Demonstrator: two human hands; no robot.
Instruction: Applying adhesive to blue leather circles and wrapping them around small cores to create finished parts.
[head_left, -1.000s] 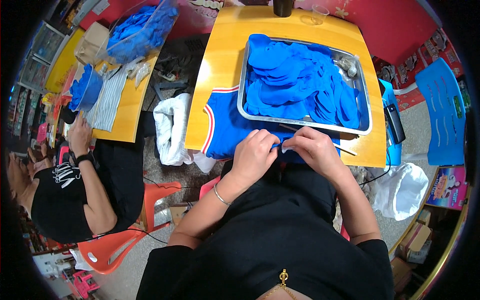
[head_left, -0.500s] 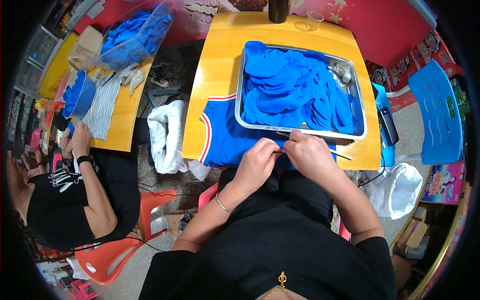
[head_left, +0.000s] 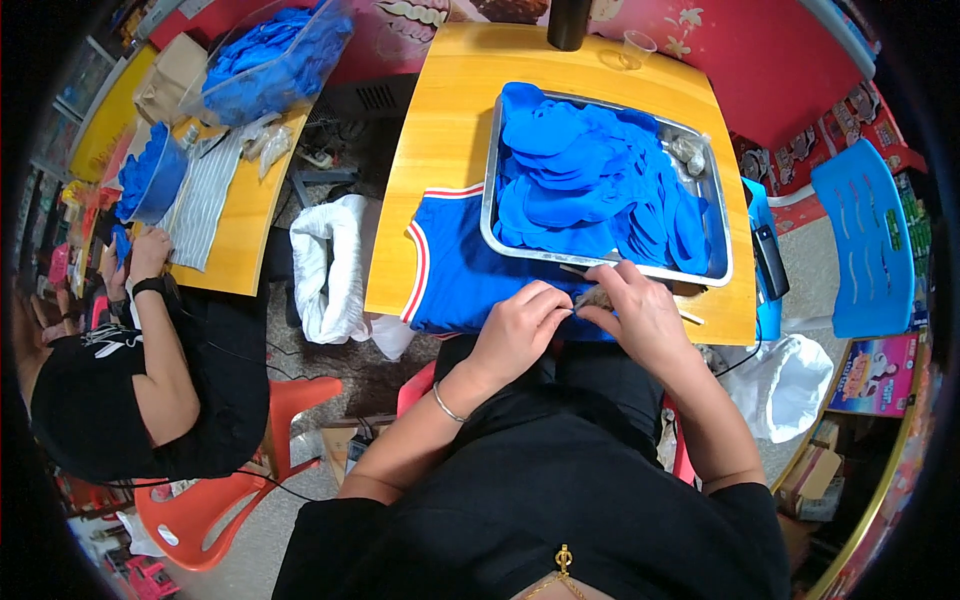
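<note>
My left hand (head_left: 518, 328) and my right hand (head_left: 642, 318) meet at the table's near edge, fingers pinched together. Whatever lies between the fingertips is too small to make out; a small brownish patch (head_left: 597, 297) shows by the right fingers. Beneath the hands lies a blue sleeveless jersey (head_left: 445, 265) with red and white trim. Just beyond them a metal tray (head_left: 487, 215) rests partly on the jersey. It holds a heap of thin blue fabric pieces (head_left: 590, 175) and a small clear bag (head_left: 688, 153). A pale thin stick (head_left: 690, 318) pokes out beside my right hand.
A dark bottle (head_left: 567, 25) and clear cup (head_left: 638, 48) stand at the yellow table's (head_left: 430, 130) far end. At left, a co-worker (head_left: 120, 390) sits by another table with a blue bowl (head_left: 165, 190) and clear bin (head_left: 275, 75). A blue chair (head_left: 865, 240) stands right.
My right fingers have opened out slightly and the brownish patch now shows beside them. The view has shifted a little. The co-worker's hands have moved.
</note>
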